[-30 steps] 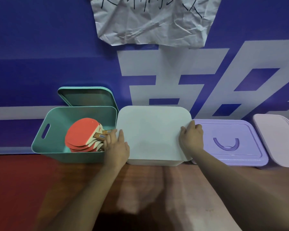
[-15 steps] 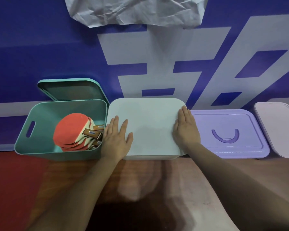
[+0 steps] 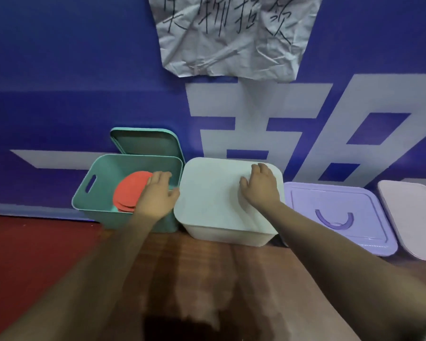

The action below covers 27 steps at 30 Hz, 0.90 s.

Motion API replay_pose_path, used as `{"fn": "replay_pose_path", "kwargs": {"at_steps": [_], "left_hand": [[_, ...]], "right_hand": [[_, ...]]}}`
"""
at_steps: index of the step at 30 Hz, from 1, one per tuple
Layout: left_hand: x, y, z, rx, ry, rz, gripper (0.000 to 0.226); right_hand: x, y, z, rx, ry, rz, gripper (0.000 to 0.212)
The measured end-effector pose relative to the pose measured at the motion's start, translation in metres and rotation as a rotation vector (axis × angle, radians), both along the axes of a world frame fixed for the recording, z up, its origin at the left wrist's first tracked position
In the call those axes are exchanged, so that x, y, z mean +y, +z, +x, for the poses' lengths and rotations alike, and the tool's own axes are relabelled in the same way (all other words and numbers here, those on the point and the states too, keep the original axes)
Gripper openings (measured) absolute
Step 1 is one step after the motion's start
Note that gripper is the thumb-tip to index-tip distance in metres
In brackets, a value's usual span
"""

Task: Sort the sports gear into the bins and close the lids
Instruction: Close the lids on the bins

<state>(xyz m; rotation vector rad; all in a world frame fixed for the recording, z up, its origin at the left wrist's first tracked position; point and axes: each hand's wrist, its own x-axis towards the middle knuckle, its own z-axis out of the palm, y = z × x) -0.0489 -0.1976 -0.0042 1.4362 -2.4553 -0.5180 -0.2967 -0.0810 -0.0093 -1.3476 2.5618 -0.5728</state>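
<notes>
An open teal bin (image 3: 96,193) stands on the left and holds several red table-tennis paddles (image 3: 128,193). Its teal lid (image 3: 145,143) leans against the wall behind it. My left hand (image 3: 158,196) is over the bin's right side, fingers spread above the paddles, thumb near the white lid's left edge. Beside the teal bin sits a white bin (image 3: 226,236) with its white lid (image 3: 212,193) on top. My right hand (image 3: 262,187) rests flat on the right part of that lid.
A purple bin with a closed lid (image 3: 335,207) stands to the right of the white one. A pale pink lid (image 3: 413,217) lies at the far right. A blue banner wall (image 3: 59,82) with a crumpled paper sign (image 3: 231,33) rises directly behind the bins. Wooden floor (image 3: 207,279) lies in front.
My left hand has left the white lid and moved left over the teal bin and paddles. My right hand has slid a little inward on the lid.
</notes>
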Motion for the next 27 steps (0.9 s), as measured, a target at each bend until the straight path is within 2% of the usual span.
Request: {"fn": "replay_pose_path", "kwargs": {"at_steps": [4,8,16,21,25,27], "left_hand": [[-0.03,0.03,0.05,0.034,0.193,-0.026,0.046],[-0.087,0.046,0.094,0.111,0.278,-0.011,0.045],[-0.188,0.035,0.117,0.131,0.201,0.117,0.051],[-0.234,0.018,0.104,0.148,0.151,0.247,0.071],[-0.249,0.003,0.095,0.184,0.16,0.257,0.056],[-0.246,-0.002,0.094,0.208,0.147,0.258,0.047]], "right_hand": [[-0.029,0.029,0.046,-0.136,0.085,0.048,0.055],[-0.074,0.047,0.091,-0.207,0.078,-0.022,0.057],[-0.17,0.041,0.141,-0.405,-0.103,-0.079,0.056],[-0.21,0.024,0.146,-0.445,-0.213,-0.117,0.051],[-0.225,0.015,0.151,-0.516,-0.26,-0.126,0.047],[-0.23,0.013,0.156,-0.551,-0.262,-0.127,0.054]]}}
